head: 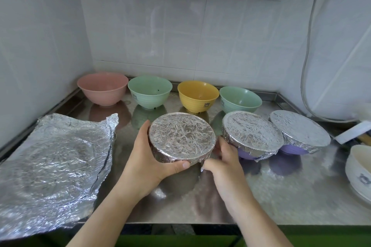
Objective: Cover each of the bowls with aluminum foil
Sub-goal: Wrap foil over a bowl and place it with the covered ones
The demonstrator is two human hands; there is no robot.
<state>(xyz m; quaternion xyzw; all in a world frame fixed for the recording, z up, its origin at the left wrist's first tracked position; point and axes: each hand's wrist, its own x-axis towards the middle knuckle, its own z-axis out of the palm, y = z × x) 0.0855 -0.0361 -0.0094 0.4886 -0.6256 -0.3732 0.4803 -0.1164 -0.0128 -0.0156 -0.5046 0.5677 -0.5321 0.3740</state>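
The steel counter [281, 192] carries open bowls [150, 92], foil-covered bowls [252, 134] and foil sheets [54, 164].

4 open bowls [172, 94] line the back; foil sheets [54, 158] left, 3 covered bowls [241, 136] front-right.

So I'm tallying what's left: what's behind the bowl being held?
Behind the foil-covered bowl in both hands stand four uncovered bowls: pink, green, yellow, green. Its own contents are hidden.

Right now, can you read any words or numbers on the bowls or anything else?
No words or numbers are readable anywhere.
Yellow bowl: small dark picture, too blurred to tell.
Right green bowl: small mark, too blurred.
White bowl: blue design, no letters readable.
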